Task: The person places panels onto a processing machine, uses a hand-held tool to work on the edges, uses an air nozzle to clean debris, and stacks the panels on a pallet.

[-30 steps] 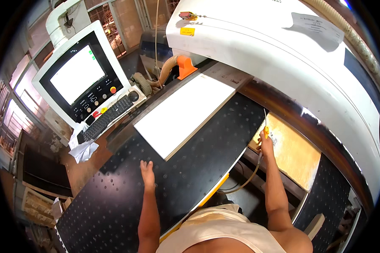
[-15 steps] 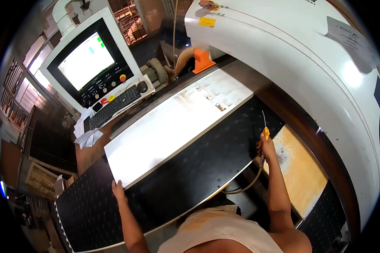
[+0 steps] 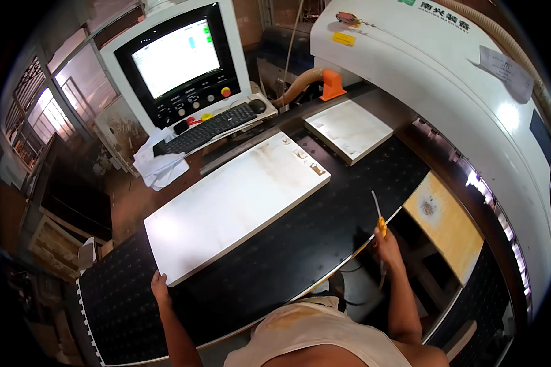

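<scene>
A long white board (image 3: 236,202) lies on the black perforated machine table (image 3: 312,238). My left hand (image 3: 160,286) rests against the board's near left corner, fingers on its edge. My right hand (image 3: 386,240) grips a yellow-handled air blow gun (image 3: 379,217) with a thin nozzle pointing up over the table's right edge; a hose hangs below it. A second, smaller white board (image 3: 349,129) lies farther back on the table near the machine's housing.
A big white machine housing (image 3: 447,79) arches over the right side. A control console with screen (image 3: 176,56), keyboard (image 3: 205,129) and mouse stands at the back left, crumpled white paper (image 3: 160,166) beside it. A bare wooden panel (image 3: 445,224) sits lower right.
The long white board has slid toward me and to the left across the table, my left hand moving with its near corner. A second board has come into view behind it.
</scene>
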`<state>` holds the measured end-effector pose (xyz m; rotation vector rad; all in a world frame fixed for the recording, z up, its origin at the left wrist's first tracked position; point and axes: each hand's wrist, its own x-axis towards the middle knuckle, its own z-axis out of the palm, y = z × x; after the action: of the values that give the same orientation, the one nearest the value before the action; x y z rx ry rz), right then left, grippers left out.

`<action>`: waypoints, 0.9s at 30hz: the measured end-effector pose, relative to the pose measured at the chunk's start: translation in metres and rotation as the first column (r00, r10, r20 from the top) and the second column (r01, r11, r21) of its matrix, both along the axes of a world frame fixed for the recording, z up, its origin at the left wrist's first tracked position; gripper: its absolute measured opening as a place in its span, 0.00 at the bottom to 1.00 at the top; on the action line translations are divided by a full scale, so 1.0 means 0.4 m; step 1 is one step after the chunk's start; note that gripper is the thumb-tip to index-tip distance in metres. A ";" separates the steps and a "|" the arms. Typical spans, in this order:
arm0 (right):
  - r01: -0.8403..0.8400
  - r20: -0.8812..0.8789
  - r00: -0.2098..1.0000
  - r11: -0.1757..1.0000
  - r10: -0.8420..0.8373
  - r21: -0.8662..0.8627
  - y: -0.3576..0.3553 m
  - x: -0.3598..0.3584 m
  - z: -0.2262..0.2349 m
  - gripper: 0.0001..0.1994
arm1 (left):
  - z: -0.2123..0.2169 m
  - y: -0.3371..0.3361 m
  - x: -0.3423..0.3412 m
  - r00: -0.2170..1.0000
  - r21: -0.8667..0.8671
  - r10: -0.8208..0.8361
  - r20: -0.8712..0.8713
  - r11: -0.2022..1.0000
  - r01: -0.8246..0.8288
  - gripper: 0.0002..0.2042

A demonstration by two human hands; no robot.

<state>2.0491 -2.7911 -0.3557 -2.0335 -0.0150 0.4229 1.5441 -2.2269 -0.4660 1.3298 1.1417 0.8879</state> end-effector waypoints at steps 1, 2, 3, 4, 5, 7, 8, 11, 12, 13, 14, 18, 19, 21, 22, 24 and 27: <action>0.001 -0.042 0.999 1.000 -0.002 -0.023 0.022 -0.056 0.006 0.22 | 0.009 0.009 -0.024 0.992 0.038 -0.121 0.023 0.992 0.120 0.24; -0.002 -0.016 1.000 0.998 0.001 -0.064 0.038 -0.102 0.001 0.23 | -0.002 0.012 -0.043 1.000 0.071 -0.011 0.023 0.997 0.009 0.22; 0.022 0.114 0.993 0.989 -0.006 -0.143 0.030 -0.116 -0.058 0.24 | 0.002 0.017 -0.044 0.999 0.070 -0.025 0.037 0.997 0.022 0.22; 0.016 0.158 0.987 0.978 0.017 -0.209 0.067 -0.160 -0.036 0.25 | 0.007 0.010 -0.063 1.000 0.090 0.004 -0.018 0.996 -0.003 0.21; 0.014 0.201 0.979 0.962 0.043 -0.274 0.105 -0.211 -0.016 0.25 | 0.012 0.015 -0.079 0.997 0.111 0.034 -0.072 0.993 -0.026 0.20; -0.279 0.057 0.940 0.858 0.335 -0.432 0.233 -0.349 0.107 0.25 | -0.005 0.040 -0.157 0.995 0.083 0.098 -0.035 0.992 -0.095 0.20; -0.399 0.014 0.889 0.788 0.458 -0.468 0.281 -0.428 0.142 0.25 | 0.005 0.037 -0.151 0.995 0.093 0.092 -0.048 0.992 -0.087 0.20; -0.579 0.176 0.687 0.677 0.705 -0.454 0.381 -0.576 0.072 0.26 | -0.010 0.061 -0.169 0.997 0.110 0.079 0.003 0.991 -0.079 0.20; -0.582 0.104 0.725 0.686 0.681 -0.436 0.414 -0.584 0.069 0.24 | -0.019 0.064 -0.181 0.998 0.127 0.067 0.002 0.990 -0.067 0.20; -0.582 0.101 0.725 0.684 0.681 -0.440 0.419 -0.578 0.064 0.24 | -0.009 0.054 -0.186 0.999 0.137 0.046 -0.003 0.990 -0.045 0.21; -0.402 0.091 0.877 0.823 0.473 -0.401 0.400 -0.551 0.059 0.24 | -0.003 0.041 -0.180 0.999 0.117 0.049 0.009 0.992 -0.049 0.21; -0.017 0.158 0.985 0.959 0.064 -0.284 0.261 -0.458 0.041 0.25 | 0.022 0.017 -0.162 0.985 0.132 0.162 -0.056 0.979 -0.154 0.23; -0.021 0.169 0.983 0.963 0.069 -0.270 0.222 -0.455 0.026 0.25 | 0.022 0.016 -0.162 0.988 0.125 0.147 -0.051 0.982 -0.140 0.23; -0.169 0.190 0.952 0.931 0.239 -0.323 0.151 -0.450 -0.040 0.21 | 0.039 0.009 -0.145 0.995 0.107 0.099 0.015 0.989 -0.100 0.23; -0.222 0.109 0.958 0.925 0.266 -0.308 0.159 -0.457 -0.014 0.21 | 0.039 0.009 -0.156 0.995 0.121 0.103 0.002 0.987 -0.102 0.22; -0.269 0.026 0.957 0.919 0.289 -0.288 0.177 -0.475 0.064 0.20 | 0.010 0.029 -0.184 0.994 0.134 0.109 -0.009 0.985 -0.106 0.23; -0.406 -0.189 0.909 0.893 0.371 -0.195 0.168 -0.487 0.142 0.19 | 0.002 0.047 -0.182 0.996 0.134 0.077 -0.041 0.988 -0.071 0.24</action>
<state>1.8543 -2.7240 -0.2990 -2.2244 -0.3024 0.8626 1.4713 -2.2079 -0.4654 1.4297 1.1909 1.0066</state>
